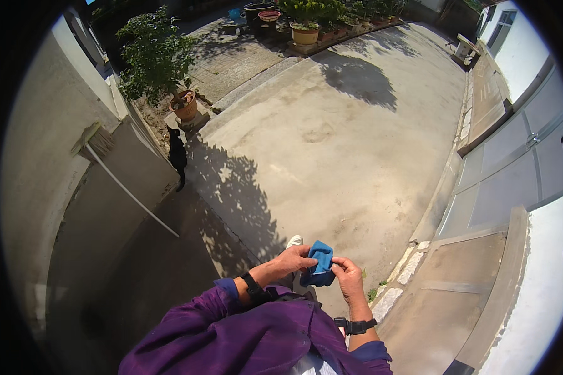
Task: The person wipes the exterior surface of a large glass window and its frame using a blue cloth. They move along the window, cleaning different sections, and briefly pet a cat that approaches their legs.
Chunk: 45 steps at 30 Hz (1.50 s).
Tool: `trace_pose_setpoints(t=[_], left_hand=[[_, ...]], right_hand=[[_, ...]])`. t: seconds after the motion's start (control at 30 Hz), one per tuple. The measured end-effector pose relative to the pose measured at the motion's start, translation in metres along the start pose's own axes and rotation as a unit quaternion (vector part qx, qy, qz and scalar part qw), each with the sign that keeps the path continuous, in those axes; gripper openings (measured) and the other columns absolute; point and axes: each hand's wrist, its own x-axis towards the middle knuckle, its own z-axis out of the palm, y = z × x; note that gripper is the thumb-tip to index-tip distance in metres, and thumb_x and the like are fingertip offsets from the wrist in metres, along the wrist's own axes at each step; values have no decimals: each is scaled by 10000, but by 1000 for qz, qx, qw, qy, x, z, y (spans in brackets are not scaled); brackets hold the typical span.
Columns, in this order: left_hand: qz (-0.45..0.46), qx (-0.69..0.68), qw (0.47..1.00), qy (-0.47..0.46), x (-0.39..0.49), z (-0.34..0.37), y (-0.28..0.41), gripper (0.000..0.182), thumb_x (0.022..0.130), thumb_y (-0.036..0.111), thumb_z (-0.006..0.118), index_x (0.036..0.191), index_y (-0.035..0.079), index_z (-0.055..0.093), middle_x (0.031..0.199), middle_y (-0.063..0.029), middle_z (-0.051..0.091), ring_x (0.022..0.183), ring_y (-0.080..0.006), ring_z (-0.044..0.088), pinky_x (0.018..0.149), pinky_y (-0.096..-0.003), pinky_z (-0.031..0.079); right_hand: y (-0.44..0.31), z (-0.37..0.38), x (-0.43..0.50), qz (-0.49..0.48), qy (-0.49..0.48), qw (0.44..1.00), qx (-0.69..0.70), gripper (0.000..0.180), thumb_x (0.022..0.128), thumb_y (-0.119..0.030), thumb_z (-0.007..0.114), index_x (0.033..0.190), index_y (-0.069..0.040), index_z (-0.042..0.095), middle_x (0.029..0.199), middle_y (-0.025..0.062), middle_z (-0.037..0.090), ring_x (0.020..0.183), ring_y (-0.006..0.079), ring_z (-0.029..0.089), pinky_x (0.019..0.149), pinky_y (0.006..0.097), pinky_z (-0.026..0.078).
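Note:
A small blue cloth (pixel 322 255), partly folded, is held up in front of my waist. My left hand (pixel 294 259) pinches its left side between thumb and fingers. On the other side, the thumb and fingertips of my right hand (pixel 349 273) grip the cloth's right edge. Its lower part hangs in a darker blue fold below my fingers. Each wrist has a black strap around it. One white shoe (pixel 294 241) shows just beyond my left hand.
A broom (pixel 131 187) leans bristles-up against the left wall. Near it a black cat (pixel 177 154) is beside a potted shrub (pixel 185 107). Further potted plants (pixel 305 33) line the concrete yard (pixel 338 154). A grey metal door (pixel 506 168) stands on the right.

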Motion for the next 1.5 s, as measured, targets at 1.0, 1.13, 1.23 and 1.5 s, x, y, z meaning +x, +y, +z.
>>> trace_pose_setpoints(t=[1.0,1.13,1.23,1.5], left_hand=[[-25,39,999,-26,575,-34,375,284,1021,302,605,901,58,686,859,20,660,816,-105,610,844,-327,501],[47,32,998,-22,656,-7,431,311,1022,294,596,862,42,685,842,-5,685,820,-125,635,824,-326,506],[24,19,999,-42,706,10,466,311,1029,282,581,860,42,682,824,-12,679,809,-125,631,795,-318,506],[-26,-4,992,-121,858,34,538,197,979,212,683,1026,21,681,967,-32,702,874,-136,659,835,-318,534]], right_hand=[[-226,-279,552,-22,-12,994,106,287,891,-31,686,1176,2,686,992,33,682,875,104,622,797,254,522],[-279,-355,628,22,-56,997,51,321,874,-37,694,1194,-12,679,1036,45,692,924,106,637,849,271,526],[-308,-399,672,-1,-41,999,-1,303,883,-66,697,1183,-21,690,975,33,692,867,92,628,796,263,519],[-312,-487,777,37,25,997,59,272,905,-81,693,1168,-18,702,909,19,681,814,89,611,733,256,506]])
